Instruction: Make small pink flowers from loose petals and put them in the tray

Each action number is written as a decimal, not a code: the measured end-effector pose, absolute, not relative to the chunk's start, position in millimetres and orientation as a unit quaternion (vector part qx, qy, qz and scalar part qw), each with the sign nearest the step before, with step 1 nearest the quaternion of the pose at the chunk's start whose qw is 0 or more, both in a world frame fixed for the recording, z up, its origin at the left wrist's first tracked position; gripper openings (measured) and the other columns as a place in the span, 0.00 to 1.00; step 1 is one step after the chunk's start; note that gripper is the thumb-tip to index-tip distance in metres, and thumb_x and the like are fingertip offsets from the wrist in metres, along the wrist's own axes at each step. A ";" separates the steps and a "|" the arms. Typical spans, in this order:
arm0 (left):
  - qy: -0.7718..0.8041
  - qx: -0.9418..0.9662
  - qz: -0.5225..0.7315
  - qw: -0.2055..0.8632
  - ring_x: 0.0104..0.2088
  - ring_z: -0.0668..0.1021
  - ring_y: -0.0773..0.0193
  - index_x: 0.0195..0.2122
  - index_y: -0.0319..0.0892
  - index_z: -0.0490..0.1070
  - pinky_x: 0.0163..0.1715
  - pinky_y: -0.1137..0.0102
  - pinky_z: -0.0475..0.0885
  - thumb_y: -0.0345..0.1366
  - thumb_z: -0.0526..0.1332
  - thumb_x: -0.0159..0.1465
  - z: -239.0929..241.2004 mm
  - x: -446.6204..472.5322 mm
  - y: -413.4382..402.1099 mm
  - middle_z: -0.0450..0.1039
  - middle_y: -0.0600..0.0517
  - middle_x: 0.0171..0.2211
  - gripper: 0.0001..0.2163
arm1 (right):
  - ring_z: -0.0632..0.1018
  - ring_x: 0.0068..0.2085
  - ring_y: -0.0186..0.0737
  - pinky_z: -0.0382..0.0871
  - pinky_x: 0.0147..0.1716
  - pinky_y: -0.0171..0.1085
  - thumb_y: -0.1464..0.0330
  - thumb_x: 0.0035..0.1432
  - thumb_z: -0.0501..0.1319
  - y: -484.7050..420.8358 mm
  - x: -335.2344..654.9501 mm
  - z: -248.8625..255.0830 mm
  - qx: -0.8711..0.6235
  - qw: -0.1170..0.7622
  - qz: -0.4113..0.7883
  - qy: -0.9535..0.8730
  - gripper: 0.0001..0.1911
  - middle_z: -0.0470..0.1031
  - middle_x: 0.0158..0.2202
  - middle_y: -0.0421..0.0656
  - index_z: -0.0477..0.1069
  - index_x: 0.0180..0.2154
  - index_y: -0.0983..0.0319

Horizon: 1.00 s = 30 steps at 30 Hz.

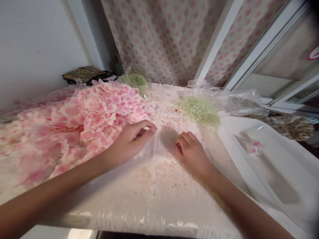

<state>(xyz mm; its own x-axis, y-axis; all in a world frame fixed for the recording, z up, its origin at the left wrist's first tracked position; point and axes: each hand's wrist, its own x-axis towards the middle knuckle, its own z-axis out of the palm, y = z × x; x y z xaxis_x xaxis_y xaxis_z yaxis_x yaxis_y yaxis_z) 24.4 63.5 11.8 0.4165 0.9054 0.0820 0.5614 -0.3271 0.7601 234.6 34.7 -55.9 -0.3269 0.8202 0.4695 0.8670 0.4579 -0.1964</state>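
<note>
My left hand [136,141] is just right of a big heap of pink artificial flowers [97,116], above the plastic-covered table [149,205]. Its thumb and index finger are pressed together in a pinch; anything between the tips is too small to make out. Across a short gap, my right hand [191,151] is closed with its fingers curled in. Whatever it may hold is hidden. Fine reddish specks lie on the table around and between the hands. Beyond the right hand is a loose pile of pale green strands [198,109].
At right stands a white tray [231,146] with small pink petals [256,146] inside. Behind it lies clear plastic wrapping [234,98]. Toward the back are a clear bag of green material [136,81] and a patterned pouch [86,74]. A dotted curtain [161,39] hangs behind the table.
</note>
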 end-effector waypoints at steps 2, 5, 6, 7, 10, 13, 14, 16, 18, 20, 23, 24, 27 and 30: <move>0.525 0.820 0.185 0.135 0.21 0.68 0.68 0.40 0.41 0.69 0.22 0.74 0.59 0.41 0.50 0.63 21.9 19.9 83.8 0.64 0.55 0.19 0.12 | 0.69 0.36 0.46 0.65 0.36 0.44 0.77 0.54 0.52 34.5 236.1 -56.0 -0.519 0.283 -0.046 -0.805 0.07 0.69 0.31 0.49 0.64 0.27 0.62; 0.593 0.799 0.045 -0.086 0.29 0.75 0.55 0.45 0.41 0.69 0.30 0.67 0.63 0.40 0.46 0.63 24.8 15.4 112.2 0.72 0.47 0.26 0.17 | 0.70 0.32 0.42 0.66 0.31 0.39 0.77 0.53 0.50 32.9 238.2 -56.8 -0.521 0.312 -0.034 -0.794 0.06 0.68 0.30 0.47 0.61 0.28 0.62; 0.601 0.792 0.015 -0.107 0.32 0.76 0.52 0.46 0.39 0.68 0.32 0.64 0.64 0.42 0.46 0.63 22.9 14.8 119.7 0.73 0.44 0.29 0.18 | 0.70 0.30 0.40 0.65 0.28 0.38 0.77 0.52 0.50 32.0 238.6 -57.2 -0.521 0.317 -0.026 -0.792 0.06 0.67 0.28 0.45 0.61 0.28 0.62; 0.601 0.791 -0.004 -0.110 0.33 0.76 0.49 0.46 0.38 0.68 0.32 0.63 0.64 0.43 0.47 0.62 20.1 14.6 125.7 0.74 0.42 0.31 0.19 | 0.69 0.28 0.38 0.65 0.27 0.36 0.78 0.52 0.50 31.2 238.9 -57.6 -0.522 0.319 -0.017 -0.791 0.06 0.66 0.27 0.43 0.61 0.29 0.61; 0.596 0.797 -0.015 -0.094 0.35 0.76 0.47 0.40 0.35 0.70 0.32 0.63 0.64 0.40 0.49 0.61 11.9 16.0 134.2 0.74 0.39 0.33 0.16 | 0.71 0.29 0.37 0.65 0.27 0.35 0.78 0.51 0.51 29.3 239.2 -58.6 -0.517 0.320 0.007 -0.794 0.09 0.68 0.28 0.42 0.63 0.34 0.62; 0.598 0.796 0.010 -0.088 0.33 0.76 0.47 0.36 0.35 0.70 0.30 0.64 0.63 0.36 0.46 0.62 9.8 17.7 129.3 0.73 0.38 0.32 0.15 | 0.73 0.35 0.38 0.69 0.34 0.37 0.79 0.54 0.49 28.6 239.8 -58.4 -0.485 0.323 0.038 -0.812 0.12 0.70 0.34 0.44 0.64 0.39 0.62; 0.597 0.798 0.022 -0.082 0.33 0.75 0.48 0.35 0.35 0.69 0.29 0.64 0.62 0.36 0.45 0.63 10.4 18.0 125.4 0.73 0.38 0.30 0.16 | 0.73 0.37 0.38 0.69 0.37 0.37 0.80 0.55 0.49 28.4 240.0 -57.9 -0.474 0.323 0.050 -0.818 0.12 0.70 0.35 0.45 0.65 0.38 0.62; 0.586 0.807 0.047 -0.060 0.32 0.75 0.50 0.33 0.37 0.68 0.27 0.66 0.61 0.38 0.43 0.64 12.2 18.3 116.1 0.72 0.41 0.28 0.16 | 0.73 0.39 0.39 0.69 0.39 0.39 0.80 0.57 0.48 27.3 239.9 -56.6 -0.461 0.320 0.069 -0.825 0.13 0.69 0.37 0.46 0.66 0.38 0.62; 0.567 0.821 0.069 -0.027 0.30 0.74 0.56 0.30 0.39 0.66 0.26 0.69 0.60 0.39 0.42 0.65 13.6 18.7 106.1 0.70 0.46 0.26 0.16 | 0.72 0.39 0.40 0.70 0.38 0.40 0.79 0.57 0.48 25.6 239.0 -55.0 -0.464 0.312 0.075 -0.826 0.13 0.68 0.38 0.47 0.67 0.38 0.62; 0.544 0.835 0.086 0.009 0.27 0.72 0.63 0.27 0.40 0.62 0.25 0.71 0.60 0.39 0.43 0.65 13.6 19.8 96.8 0.67 0.51 0.23 0.15 | 0.72 0.38 0.40 0.70 0.38 0.40 0.78 0.58 0.49 23.6 237.7 -53.4 -0.461 0.302 0.087 -0.830 0.12 0.68 0.37 0.46 0.67 0.37 0.62; 0.493 0.846 0.154 0.133 0.22 0.67 0.69 0.23 0.41 0.56 0.23 0.74 0.59 0.38 0.45 0.65 11.3 22.4 84.6 0.59 0.56 0.20 0.14 | 0.71 0.38 0.40 0.69 0.39 0.41 0.78 0.58 0.48 21.1 236.1 -52.1 -0.441 0.297 0.107 -0.840 0.12 0.69 0.36 0.45 0.66 0.37 0.61; 0.473 0.841 0.181 0.189 0.22 0.65 0.71 0.22 0.41 0.54 0.23 0.75 0.58 0.38 0.45 0.65 10.2 23.2 81.0 0.56 0.57 0.20 0.15 | 0.71 0.38 0.40 0.69 0.38 0.41 0.78 0.58 0.48 20.5 235.9 -52.1 -0.436 0.296 0.108 -0.843 0.11 0.69 0.35 0.45 0.66 0.36 0.61; 0.427 0.811 0.207 0.342 0.20 0.62 0.72 0.21 0.40 0.55 0.20 0.76 0.57 0.38 0.47 0.64 5.3 24.7 71.5 0.54 0.58 0.19 0.14 | 0.71 0.37 0.40 0.68 0.36 0.41 0.78 0.58 0.49 18.9 236.3 -52.0 -0.433 0.284 0.103 -0.849 0.10 0.69 0.34 0.45 0.64 0.35 0.61; 0.408 0.781 0.173 0.441 0.18 0.60 0.73 0.22 0.40 0.56 0.18 0.77 0.56 0.40 0.47 0.65 -1.0 25.6 64.3 0.52 0.59 0.17 0.15 | 0.71 0.35 0.38 0.67 0.34 0.39 0.78 0.58 0.49 17.6 236.8 -51.1 -0.439 0.284 0.116 -0.845 0.09 0.69 0.34 0.44 0.64 0.35 0.61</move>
